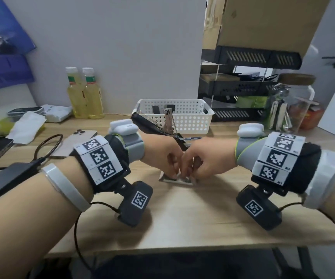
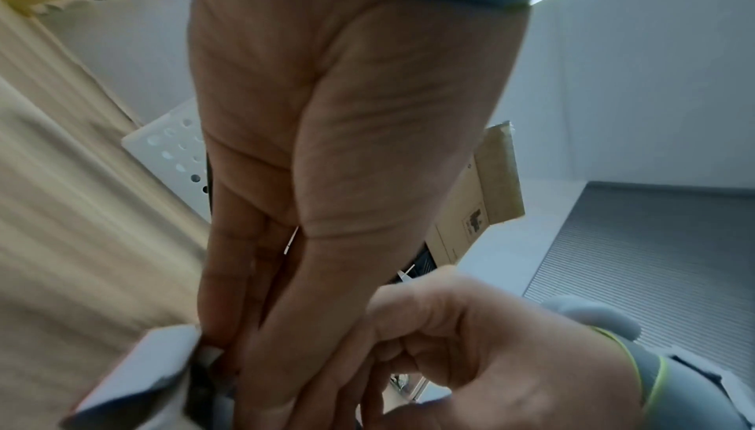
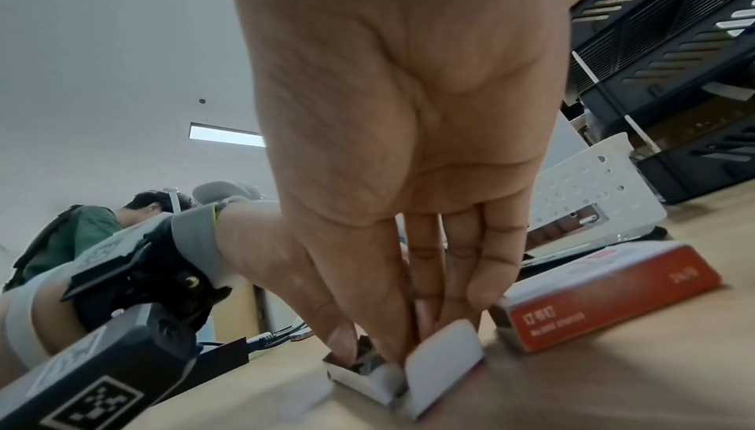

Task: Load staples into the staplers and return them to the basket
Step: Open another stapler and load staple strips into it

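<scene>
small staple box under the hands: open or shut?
Open. The small white cardboard staple box has its flap raised, and the right hand fingertips reach inside.

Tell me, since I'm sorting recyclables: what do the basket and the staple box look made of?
Basket: apparently white moulded plastic, matte; uniform punched round holes, rolled rim. Staple box: likely thin printed cardboard, red and white; open end, folded flap on the tray nearby.

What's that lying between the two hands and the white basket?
An opened black stapler lies there on the desk, its top swung up toward the basket; the head view shows it.
</scene>
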Demonstrator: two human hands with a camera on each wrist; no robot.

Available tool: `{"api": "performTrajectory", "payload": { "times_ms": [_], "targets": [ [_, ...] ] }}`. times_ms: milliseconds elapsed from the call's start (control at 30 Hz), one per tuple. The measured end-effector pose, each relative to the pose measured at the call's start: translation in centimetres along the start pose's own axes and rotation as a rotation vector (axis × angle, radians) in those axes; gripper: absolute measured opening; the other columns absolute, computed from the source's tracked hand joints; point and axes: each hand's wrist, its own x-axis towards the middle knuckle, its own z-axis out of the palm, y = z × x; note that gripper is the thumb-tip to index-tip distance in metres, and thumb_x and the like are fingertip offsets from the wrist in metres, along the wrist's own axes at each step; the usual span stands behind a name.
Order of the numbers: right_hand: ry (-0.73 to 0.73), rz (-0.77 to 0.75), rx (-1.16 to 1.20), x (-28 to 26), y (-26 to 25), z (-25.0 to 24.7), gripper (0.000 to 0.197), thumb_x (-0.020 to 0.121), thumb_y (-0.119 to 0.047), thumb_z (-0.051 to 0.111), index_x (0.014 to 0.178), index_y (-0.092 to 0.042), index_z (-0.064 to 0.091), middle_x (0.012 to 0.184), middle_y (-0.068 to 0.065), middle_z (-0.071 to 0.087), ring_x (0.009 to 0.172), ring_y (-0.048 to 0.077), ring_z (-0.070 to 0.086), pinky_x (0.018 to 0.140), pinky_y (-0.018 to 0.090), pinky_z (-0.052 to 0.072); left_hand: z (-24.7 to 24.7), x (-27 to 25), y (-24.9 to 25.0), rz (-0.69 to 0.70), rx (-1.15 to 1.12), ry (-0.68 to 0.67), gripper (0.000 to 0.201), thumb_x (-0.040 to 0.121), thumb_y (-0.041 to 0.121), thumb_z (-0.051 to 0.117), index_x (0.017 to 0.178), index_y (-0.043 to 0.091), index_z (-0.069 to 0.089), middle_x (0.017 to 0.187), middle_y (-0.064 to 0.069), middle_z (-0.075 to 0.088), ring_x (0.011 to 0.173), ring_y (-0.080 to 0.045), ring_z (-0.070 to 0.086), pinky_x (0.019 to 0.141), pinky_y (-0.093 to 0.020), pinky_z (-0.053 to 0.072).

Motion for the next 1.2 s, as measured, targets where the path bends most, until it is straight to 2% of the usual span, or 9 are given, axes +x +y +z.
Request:
{"api": "performTrajectory", "payload": {
  "times_ms": [133,267,467,600,733,833,900,1067,1200],
  "targets": [
    [0.016,0.019,-0.036,0.2,-0.3,0.4,0.020,0.078,-0.040,0.078,0.096,-0.033,0.076,0.076,-0.022,0.068,0.070,-0.010,0.058,0.066,0.016,0.044,0.6,0.2,0.3,-0.057,0.022,0.010,0.025,0.074,0.026,0.082,0.096,0.019,0.072,0.091,0.004,0.075,0.078,-0.013,0.065,0.068,-0.023,0.048],
    [-0.017,0.030,-0.019,0.1,-0.7,0.6,0.022,0.074,-0.034,0.083,0.094,-0.029,0.075,0.085,-0.013,0.072,0.080,0.005,0.066,0.076,0.027,0.054,0.8,0.2,0.6,-0.084,0.059,0.054,0.026,0.073,0.027,0.079,0.097,0.019,0.075,0.091,0.003,0.074,0.087,-0.021,0.068,0.074,-0.028,0.052],
    [0.026,0.046,-0.062,0.6,-1.0,0.8,0.011,0.075,-0.027,0.078,0.083,-0.032,0.073,0.069,-0.014,0.064,0.069,0.008,0.060,0.071,0.028,0.053,0.7,0.5,1.2,-0.096,0.105,0.083,0.016,0.072,0.029,0.079,0.086,0.021,0.076,0.063,0.013,0.062,0.071,-0.017,0.062,0.062,-0.024,0.048],
    [0.029,0.044,-0.079,0.7,-1.1,0.7,0.010,0.073,-0.030,0.079,0.076,-0.035,0.071,0.069,-0.012,0.063,0.069,0.010,0.059,0.071,0.029,0.054,0.6,0.4,1.2,-0.088,0.100,0.080,0.017,0.071,0.031,0.078,0.084,0.019,0.075,0.069,0.007,0.070,0.077,-0.021,0.068,0.070,-0.031,0.056],
    [0.032,0.059,-0.122,0.6,-0.8,0.7,0.009,0.073,-0.030,0.078,0.079,-0.030,0.071,0.068,-0.013,0.061,0.069,0.012,0.058,0.071,0.030,0.053,0.6,0.6,0.7,-0.074,0.097,0.114,0.017,0.074,0.035,0.079,0.079,0.026,0.065,0.069,0.012,0.061,0.067,-0.012,0.057,0.056,-0.020,0.043],
    [0.033,0.083,-0.102,0.4,-0.4,0.4,0.009,0.073,-0.031,0.078,0.078,-0.027,0.071,0.067,-0.013,0.062,0.068,0.010,0.058,0.067,0.027,0.051,0.6,0.6,0.2,-0.034,0.065,0.119,0.016,0.079,0.039,0.078,0.086,0.028,0.070,0.070,0.013,0.060,0.062,-0.003,0.053,0.052,-0.015,0.037],
    [0.031,0.098,-0.072,0.2,-0.1,0.2,0.009,0.074,-0.031,0.076,0.081,-0.025,0.073,0.069,-0.012,0.066,0.066,0.006,0.058,0.062,0.023,0.048,0.5,0.5,-0.2,0.001,0.034,0.107,0.013,0.083,0.038,0.076,0.094,0.031,0.075,0.073,0.014,0.063,0.064,-0.004,0.055,0.056,-0.014,0.038],
    [0.048,0.130,0.037,0.3,0.6,0.0,0.008,0.074,-0.028,0.073,0.081,-0.024,0.073,0.072,-0.010,0.072,0.063,0.005,0.061,0.065,0.024,0.052,0.3,-0.2,-0.3,0.042,-0.041,0.011,0.021,0.082,0.028,0.078,0.103,0.031,0.076,0.087,0.013,0.070,0.084,-0.007,0.068,0.073,-0.020,0.050],
    [0.034,0.135,0.081,0.3,0.9,0.1,0.007,0.074,-0.026,0.072,0.081,-0.024,0.072,0.074,-0.007,0.075,0.063,0.005,0.062,0.064,0.022,0.052,0.5,0.3,-0.3,0.013,-0.006,0.011,0.022,0.078,0.021,0.079,0.095,0.032,0.073,0.083,0.015,0.064,0.082,-0.008,0.068,0.057,-0.005,0.040]
  ]
}}
